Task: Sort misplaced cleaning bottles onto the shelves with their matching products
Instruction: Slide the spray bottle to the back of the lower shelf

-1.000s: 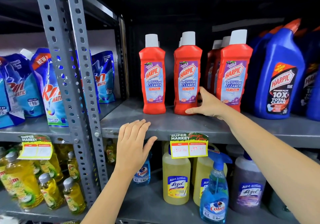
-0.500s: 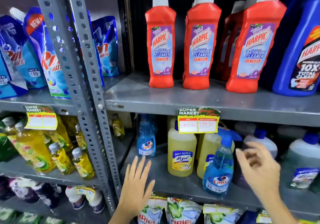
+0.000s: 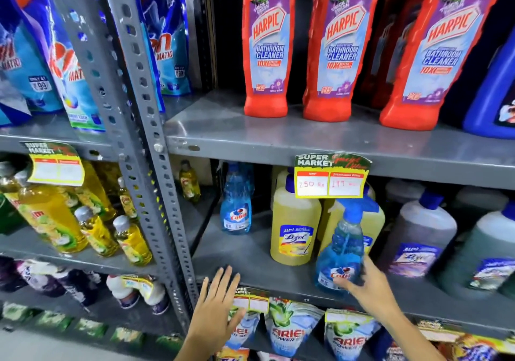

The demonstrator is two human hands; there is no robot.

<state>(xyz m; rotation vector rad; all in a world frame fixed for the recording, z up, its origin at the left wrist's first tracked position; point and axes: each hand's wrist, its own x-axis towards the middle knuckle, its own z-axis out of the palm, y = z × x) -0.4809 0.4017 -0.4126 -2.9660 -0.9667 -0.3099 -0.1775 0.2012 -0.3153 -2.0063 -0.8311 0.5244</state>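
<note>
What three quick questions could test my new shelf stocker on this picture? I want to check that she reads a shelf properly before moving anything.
1. True or false: the right hand is on a red Harpic bottle.
2. Which item stands among the yellow Lizol bottles but matches the Colin bottle further left? A) the Colin spray bottle B) an Ariel pouch C) a Rin pouch
3. Fill in: the left hand is flat and open, holding ____.

Key: 1 false, it reaches the spray bottle's base, grip not yet closed; 2 A; 3 nothing.
</note>
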